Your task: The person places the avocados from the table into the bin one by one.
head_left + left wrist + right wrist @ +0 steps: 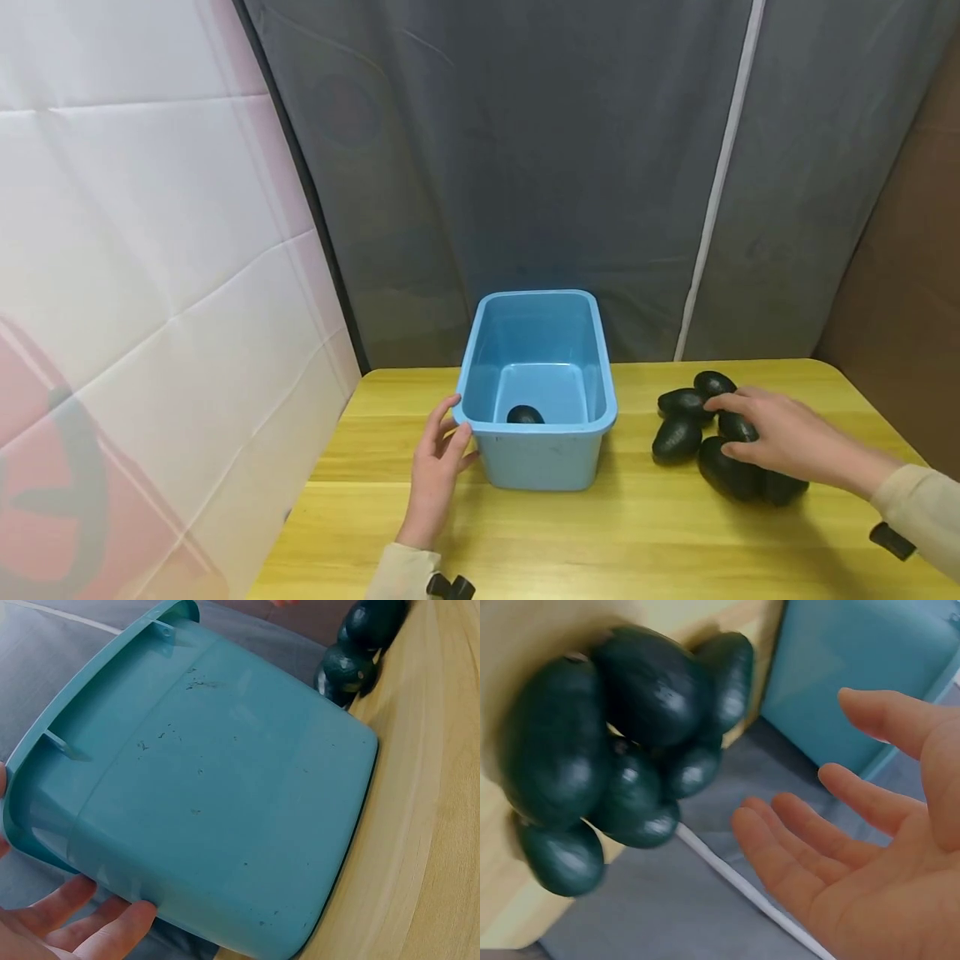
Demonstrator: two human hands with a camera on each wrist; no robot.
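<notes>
While a smooth blue plastic bin (537, 392) holds one avocado (524, 414) | left hand (437, 471) fingers straight against its wall | right hand (780, 436) spread, relaxed, over glossy dark avocados (705, 433) on yellow wooden counter (585, 533)

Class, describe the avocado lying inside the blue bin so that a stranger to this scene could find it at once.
On the yellow wooden table stands an open blue plastic bin, with the left hand resting on its left side. On the bin's floor, near the front wall, lies one dark green avocado. It lies alone, unlike the avocado pile under the right hand.
</notes>
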